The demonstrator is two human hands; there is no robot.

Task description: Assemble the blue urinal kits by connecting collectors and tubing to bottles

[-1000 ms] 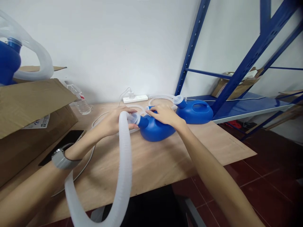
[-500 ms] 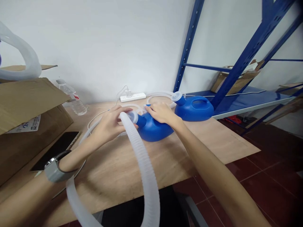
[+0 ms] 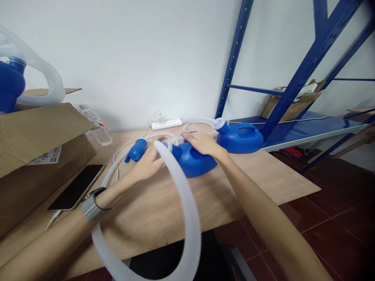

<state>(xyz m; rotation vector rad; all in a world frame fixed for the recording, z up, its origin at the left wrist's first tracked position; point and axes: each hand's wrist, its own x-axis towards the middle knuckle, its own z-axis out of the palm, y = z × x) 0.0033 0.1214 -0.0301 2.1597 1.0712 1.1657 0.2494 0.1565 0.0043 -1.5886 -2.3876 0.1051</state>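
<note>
A blue bottle (image 3: 195, 164) lies on the wooden table, its neck pointing left. My right hand (image 3: 202, 142) grips it from above at the handle. At the neck, my left hand (image 3: 150, 160) is closed around the clear cap (image 3: 167, 145), where a translucent ribbed hose (image 3: 187, 203) starts; the fingers are partly hidden. The hose loops down past the table's front edge and back up on the left. A small blue fitting (image 3: 137, 150) lies just left of my left hand. Another blue bottle (image 3: 240, 138) with a hose stands at the right rear.
At the left is an open cardboard box (image 3: 43, 156) with a blue bottle and hose above it. A phone (image 3: 76, 187), a water bottle (image 3: 98, 127) and a power strip (image 3: 166, 124) are on the table (image 3: 281, 175). Blue shelving (image 3: 310, 128) stands at the right.
The view has shifted slightly left. My left hand has turned at the cap, and the blue fitting beside it now shows. My right hand stays on the bottle.
</note>
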